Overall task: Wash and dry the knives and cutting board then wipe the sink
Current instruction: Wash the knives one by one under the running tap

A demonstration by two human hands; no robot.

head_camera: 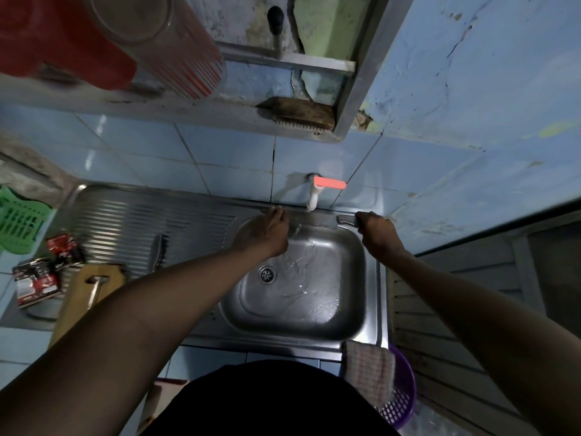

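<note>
Knife-rinse step. Right hand [374,229] grips knife [317,221] by handle, centre frame, blade under running tap [316,191] over sink [353,309]. Left hand [270,229] at blade end, pinching or pressing flat: cannot tell. Second knife [157,250] on drainboard [125,215], cutting board [91,287] lower left. Next move likely: rub along blade, fingers clear of edge.
</note>
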